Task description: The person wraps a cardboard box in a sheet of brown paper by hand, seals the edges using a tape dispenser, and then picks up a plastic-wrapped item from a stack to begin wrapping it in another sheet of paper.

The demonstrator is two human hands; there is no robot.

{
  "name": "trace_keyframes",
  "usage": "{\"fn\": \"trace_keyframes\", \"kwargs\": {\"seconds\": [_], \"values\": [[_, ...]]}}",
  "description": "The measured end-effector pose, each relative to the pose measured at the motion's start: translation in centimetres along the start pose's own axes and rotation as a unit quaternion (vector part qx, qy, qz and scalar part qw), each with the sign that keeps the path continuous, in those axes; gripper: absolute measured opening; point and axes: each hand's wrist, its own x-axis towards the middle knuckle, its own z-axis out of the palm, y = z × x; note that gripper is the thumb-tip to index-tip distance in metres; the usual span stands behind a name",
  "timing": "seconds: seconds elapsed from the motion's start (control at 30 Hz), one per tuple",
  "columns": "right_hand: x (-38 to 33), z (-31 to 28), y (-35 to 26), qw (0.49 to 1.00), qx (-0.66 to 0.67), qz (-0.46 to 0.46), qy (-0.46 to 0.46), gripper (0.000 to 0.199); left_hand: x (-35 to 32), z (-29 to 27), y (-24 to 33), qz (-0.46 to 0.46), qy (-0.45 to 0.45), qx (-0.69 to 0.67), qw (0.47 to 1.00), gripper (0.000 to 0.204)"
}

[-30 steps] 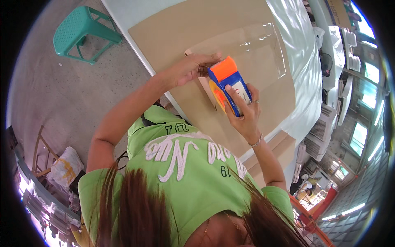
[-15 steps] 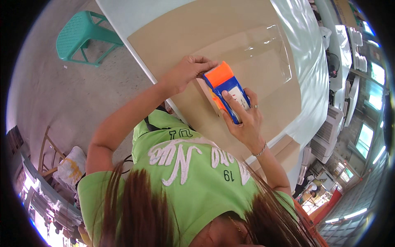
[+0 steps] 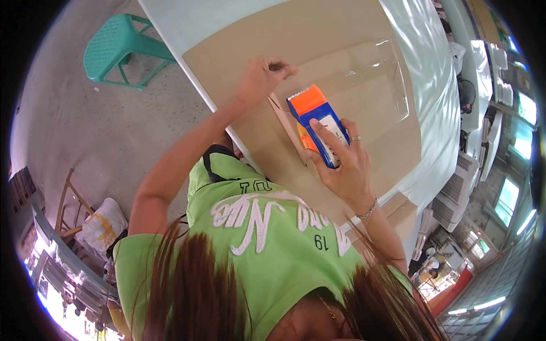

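1 tape dispenser, 1 cardboard sheet, 1 clear bag, 1 green stool.

Green short-sleeved shirt, white lettering; ring, bracelet.

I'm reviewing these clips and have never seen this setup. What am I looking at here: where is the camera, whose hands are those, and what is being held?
This is a wide fisheye camera worn on a person's head, looking down, so straight edges bend near the rim. There is no machine, only bare hands. The right hand grips a blue and orange tape dispenser on a flat brown cardboard sheet that lies on a pale table. The left hand pinches something small at the sheet's near edge, likely the tape's end. A clear plastic sheet lies on the cardboard. A green stool stands on the floor.
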Motion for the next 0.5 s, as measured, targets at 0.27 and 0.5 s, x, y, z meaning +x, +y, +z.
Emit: {"fn": "trace_keyframes", "kwargs": {"seconds": [0.27,0.5], "values": [[2.8,-0.4,-0.6,0.998,-0.027,0.04,-0.051,0.037,1.8,0.8,-2.6,0.037,0.044,0.05,0.997,0.025],[5.8,0.3,-1.0,0.996,-0.045,0.028,-0.067,0.025,1.4,0.7,-2.9,0.028,0.054,0.102,0.993,0.027]]}}
